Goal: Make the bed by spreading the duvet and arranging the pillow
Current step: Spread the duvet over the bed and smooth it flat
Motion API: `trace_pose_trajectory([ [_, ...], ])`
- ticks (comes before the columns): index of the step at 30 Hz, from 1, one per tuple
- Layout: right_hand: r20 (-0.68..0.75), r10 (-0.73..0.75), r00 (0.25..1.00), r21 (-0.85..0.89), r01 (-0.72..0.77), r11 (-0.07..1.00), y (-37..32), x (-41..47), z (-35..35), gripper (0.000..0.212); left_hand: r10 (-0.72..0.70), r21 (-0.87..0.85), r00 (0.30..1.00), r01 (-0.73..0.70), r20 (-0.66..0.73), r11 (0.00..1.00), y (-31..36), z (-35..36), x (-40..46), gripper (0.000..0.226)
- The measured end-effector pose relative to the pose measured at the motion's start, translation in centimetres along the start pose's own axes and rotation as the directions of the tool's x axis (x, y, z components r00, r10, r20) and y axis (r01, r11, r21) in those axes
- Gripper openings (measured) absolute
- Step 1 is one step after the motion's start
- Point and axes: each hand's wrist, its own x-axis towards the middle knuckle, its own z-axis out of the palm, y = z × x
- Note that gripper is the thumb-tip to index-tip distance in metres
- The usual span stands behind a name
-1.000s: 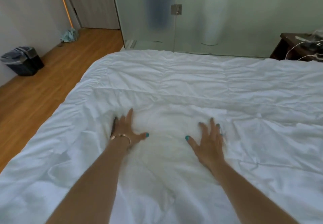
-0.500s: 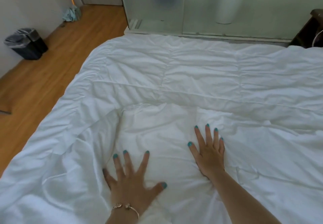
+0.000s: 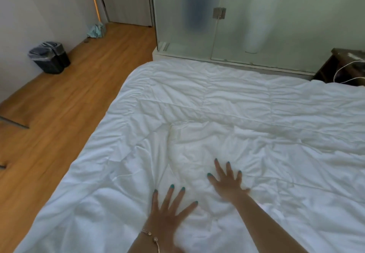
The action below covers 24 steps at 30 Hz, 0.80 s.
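Note:
A white quilted duvet (image 3: 227, 98) covers the bed from the near edge to the far side, with wrinkles bunched around the middle. My left hand (image 3: 167, 211) lies flat on the duvet near the bottom of the view, fingers spread, a thin bracelet on the wrist. My right hand (image 3: 227, 181) presses flat on the cloth a little farther in, fingers spread. No pillow is in view.
Wooden floor (image 3: 65, 114) runs along the bed's left side. A black bin (image 3: 50, 57) stands by the left wall, with a teal cloth (image 3: 96, 30) on the floor near the door. A frosted glass partition (image 3: 246, 19) stands beyond the bed. A dark nightstand (image 3: 343, 65) with white cables sits at the far right.
Both hands slid back toward me across the duvet, the left one most, then both shifted slightly rightward. The view has swung left, showing more floor.

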Motion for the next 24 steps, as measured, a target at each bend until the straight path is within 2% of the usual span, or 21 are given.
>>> trace_pose_trajectory([
  [2, 0.043, -0.026, 0.999, -0.022, 0.027, 0.999, -2.4, -3.0, 1.9, 0.063, 0.033, 0.043, 0.999, -0.032, -0.02, 0.999, -2.8, -0.8, -2.5, 0.116],
  [3, 0.044, -0.06, 0.997, -0.034, 0.062, 0.998, -3.6, -4.3, 2.5, 0.065, -0.007, 0.008, 0.999, 0.007, -0.05, 1.0, -4.4, -0.9, -3.4, 0.111],
  [6, 0.012, -0.254, 0.967, -0.043, 0.255, 0.966, -7.6, -8.1, 4.7, 0.081, -0.081, -0.032, 0.988, 0.078, -0.133, 0.996, -8.7, 0.2, -5.6, 0.098],
  [8, 0.065, -0.296, 0.953, 0.091, 0.289, 0.953, -10.4, -10.4, 6.2, 0.102, -0.125, -0.151, 0.985, 0.107, -0.115, 0.983, -10.7, 0.8, -6.9, 0.093],
  [10, 0.074, -0.309, 0.948, 0.287, 0.276, 0.917, -13.6, -11.4, 6.9, 0.111, -0.148, -0.244, 0.977, 0.108, -0.154, 0.964, -12.8, -0.1, -7.2, 0.077],
  [12, -0.103, -0.329, 0.939, 0.478, 0.337, 0.811, -17.3, -11.1, 6.8, 0.101, -0.256, -0.371, 0.926, 0.143, -0.277, 0.918, -16.2, -3.2, -7.1, 0.063],
  [13, -0.2, -0.344, 0.917, 0.614, 0.391, 0.685, -19.4, -10.7, 6.1, 0.094, -0.366, -0.458, 0.866, 0.187, -0.341, 0.869, -18.5, -5.3, -6.7, 0.059],
  [14, -0.247, -0.361, 0.899, 0.759, 0.411, 0.506, -21.7, -10.4, 5.1, 0.092, -0.512, -0.55, 0.77, 0.257, -0.381, 0.795, -21.4, -7.4, -6.2, 0.056],
  [15, -0.247, -0.366, 0.897, 0.869, 0.372, 0.326, -24.0, -10.3, 4.0, 0.09, -0.672, -0.633, 0.619, 0.339, -0.407, 0.696, -24.5, -9.4, -5.8, 0.054],
  [16, -0.243, -0.367, 0.898, 0.919, 0.334, 0.211, -25.9, -10.3, 2.9, 0.087, -0.792, -0.676, 0.415, 0.422, -0.448, 0.604, -27.6, -11.0, -5.4, 0.053],
  [17, -0.268, -0.363, 0.892, 0.918, 0.351, 0.185, -27.4, -10.3, 2.2, 0.082, -0.834, -0.673, 0.199, 0.509, -0.515, 0.537, -30.0, -12.2, -5.1, 0.052],
  [18, -0.313, -0.354, 0.881, 0.878, 0.41, 0.246, -28.0, -10.1, 2.0, 0.078, -0.819, -0.664, 0.073, 0.546, -0.57, 0.511, -31.6, -12.8, -4.6, 0.049],
  [19, -0.36, -0.343, 0.867, 0.812, 0.473, 0.342, -28.0, -9.8, 2.4, 0.073, -0.784, -0.646, 0.071, 0.523, -0.617, 0.556, -32.2, -12.9, -3.9, 0.047],
  [20, -0.393, -0.331, 0.858, 0.731, 0.51, 0.453, -27.2, -9.5, 3.2, 0.069, -0.741, -0.612, 0.189, 0.454, -0.644, 0.648, -31.8, -12.7, -3.2, 0.045],
  [21, -0.396, -0.329, 0.857, 0.633, 0.515, 0.578, -26.1, -9.0, 4.4, 0.068, -0.666, -0.568, 0.37, 0.348, -0.648, 0.746, -30.7, -11.7, -2.3, 0.042],
  [22, -0.35, -0.329, 0.877, 0.507, 0.473, 0.721, -24.7, -8.2, 5.9, 0.07, -0.565, -0.53, 0.59, 0.256, -0.577, 0.808, -29.1, -10.2, -1.4, 0.041],
  [23, -0.26, -0.298, 0.919, 0.35, 0.377, 0.857, -23.2, -7.5, 7.3, 0.075, -0.46, -0.498, 0.78, 0.223, -0.424, 0.838, -27.3, -8.4, -0.8, 0.048],
  [24, -0.177, -0.219, 0.96, 0.185, 0.251, 0.95, -21.6, -6.8, 8.5, 0.082, -0.385, -0.476, 0.895, 0.244, -0.225, 0.845, -26.0, -6.4, -0.3, 0.064],
])
